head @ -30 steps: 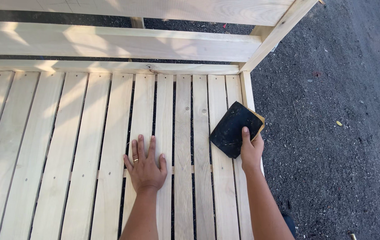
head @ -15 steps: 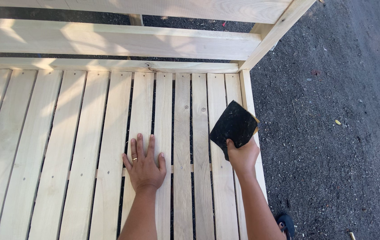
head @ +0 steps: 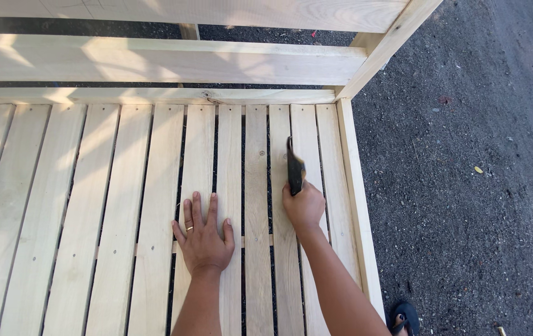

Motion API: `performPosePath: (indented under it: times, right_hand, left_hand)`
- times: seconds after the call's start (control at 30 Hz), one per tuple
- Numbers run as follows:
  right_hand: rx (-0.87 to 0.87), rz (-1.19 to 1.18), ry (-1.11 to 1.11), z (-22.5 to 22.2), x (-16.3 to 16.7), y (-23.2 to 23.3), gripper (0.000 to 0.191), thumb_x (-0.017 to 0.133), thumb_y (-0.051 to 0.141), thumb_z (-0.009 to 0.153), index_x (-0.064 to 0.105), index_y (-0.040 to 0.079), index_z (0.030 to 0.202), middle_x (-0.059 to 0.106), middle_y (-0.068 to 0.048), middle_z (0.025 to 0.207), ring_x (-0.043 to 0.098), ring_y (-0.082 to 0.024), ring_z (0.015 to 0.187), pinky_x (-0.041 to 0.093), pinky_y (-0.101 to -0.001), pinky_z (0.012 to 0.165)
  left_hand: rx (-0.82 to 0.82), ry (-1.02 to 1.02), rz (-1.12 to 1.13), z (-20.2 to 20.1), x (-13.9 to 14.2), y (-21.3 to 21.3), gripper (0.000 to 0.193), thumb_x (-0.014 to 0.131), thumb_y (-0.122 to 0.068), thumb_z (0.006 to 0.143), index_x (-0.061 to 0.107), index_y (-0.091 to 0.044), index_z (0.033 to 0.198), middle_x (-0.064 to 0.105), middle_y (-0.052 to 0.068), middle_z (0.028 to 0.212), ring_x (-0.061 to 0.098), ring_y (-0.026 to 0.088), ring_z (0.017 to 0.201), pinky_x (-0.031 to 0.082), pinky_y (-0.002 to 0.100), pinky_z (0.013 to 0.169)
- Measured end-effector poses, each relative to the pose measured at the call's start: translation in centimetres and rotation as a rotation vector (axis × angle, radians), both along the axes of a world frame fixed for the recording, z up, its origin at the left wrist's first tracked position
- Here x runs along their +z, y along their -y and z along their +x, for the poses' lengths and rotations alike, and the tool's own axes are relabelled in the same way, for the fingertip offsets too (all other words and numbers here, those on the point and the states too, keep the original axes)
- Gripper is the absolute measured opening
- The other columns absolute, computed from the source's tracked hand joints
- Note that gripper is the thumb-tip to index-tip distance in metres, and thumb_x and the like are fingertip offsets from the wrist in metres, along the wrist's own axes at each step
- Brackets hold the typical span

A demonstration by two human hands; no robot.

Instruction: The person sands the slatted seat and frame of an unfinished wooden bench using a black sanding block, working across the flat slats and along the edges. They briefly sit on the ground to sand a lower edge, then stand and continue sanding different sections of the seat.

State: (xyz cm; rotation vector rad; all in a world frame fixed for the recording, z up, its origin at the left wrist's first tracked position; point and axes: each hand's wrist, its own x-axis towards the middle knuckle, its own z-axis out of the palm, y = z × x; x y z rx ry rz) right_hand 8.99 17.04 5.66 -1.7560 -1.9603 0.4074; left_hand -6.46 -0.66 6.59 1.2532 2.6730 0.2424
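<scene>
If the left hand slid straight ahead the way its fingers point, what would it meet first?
The left hand lies flat on the pale wooden slats, fingers pointing toward the frame's far side. Sliding on, it would probably first meet the cross rail at the slats' far end; nothing lies between.

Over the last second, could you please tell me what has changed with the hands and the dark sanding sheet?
The right hand has drawn the dark sanding sheet left, off the outer slats, and turned it from lying flat to standing on edge, over the gap between two slats. Its grip on the sheet has not been let go. The left hand has stayed flat, fingers spread, on the pale wooden slats, which have not moved.
</scene>
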Motion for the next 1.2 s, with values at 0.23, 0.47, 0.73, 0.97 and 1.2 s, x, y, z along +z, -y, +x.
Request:
performPosePath:
  times: [0.23, 0.47, 0.73, 0.97, 1.2]
  right_hand:
    - [0.022, 0.127, 0.045, 0.3, -0.2, -2.6, 0.027, 0.076, 0.034, 0.083, 0.076, 0.007, 0.089, 0.072, -0.016, 0.078, 0.07, -0.04, 0.07, 0.055, -0.0512, 0.065]
    - [0.047, 0.21, 0.075, 0.9, -1.3, -1.5, 0.022, 0.074, 0.032, 0.085, 0.075, 0.011, 0.091, 0.073, -0.01, 0.079, 0.067, -0.036, 0.064, 0.05, -0.047, 0.065]
    - [0.122, 0.219, 0.069, 2.0, -1.7, -2.2, 0.025, 0.071, 0.029, 0.088, 0.074, 0.007, 0.101, 0.072, -0.012, 0.077, 0.066, -0.035, 0.063, 0.044, -0.0454, 0.064]
    - [0.101, 0.178, 0.089, 0.9, 0.0, -3.0, 0.02, 0.073, 0.029, 0.09, 0.075, 0.01, 0.097, 0.07, -0.014, 0.071, 0.066, -0.038, 0.063, 0.05, -0.0491, 0.061]
    - [0.083, 0.151, 0.025, 2.6, 1.0, -0.3, 0.02, 0.073, 0.03, 0.087, 0.077, 0.015, 0.099, 0.068, -0.017, 0.066, 0.067, -0.039, 0.06, 0.053, -0.0482, 0.059]
  left_hand:
    - [0.005, 0.012, 0.02, -0.1, 0.2, -0.1, 0.067, 0.04, -0.049, 0.094, 0.029, -0.034, 0.158, 0.014, 0.002, 0.169, 0.01, 0.023, 0.155, 0.003, 0.056, 0.121]
    - [-0.007, 0.006, -0.023, -0.1, 0.0, -0.1, 0.066, 0.038, -0.05, 0.094, 0.027, -0.035, 0.158, 0.013, 0.002, 0.168, 0.008, 0.022, 0.154, 0.002, 0.056, 0.122]
    - [0.001, 0.02, -0.028, -0.1, 0.3, -0.3, 0.066, 0.038, -0.05, 0.094, 0.026, -0.035, 0.157, 0.012, 0.002, 0.168, 0.007, 0.022, 0.155, 0.002, 0.056, 0.121]
    - [0.008, 0.033, -0.004, -0.3, 0.3, -0.3, 0.067, 0.04, -0.05, 0.093, 0.027, -0.035, 0.157, 0.011, 0.001, 0.168, 0.007, 0.022, 0.154, 0.001, 0.056, 0.121]
    - [0.009, 0.036, -0.013, -0.2, 0.3, -0.2, 0.066, 0.041, -0.049, 0.094, 0.028, -0.035, 0.158, 0.012, 0.001, 0.169, 0.008, 0.023, 0.155, 0.002, 0.057, 0.122]
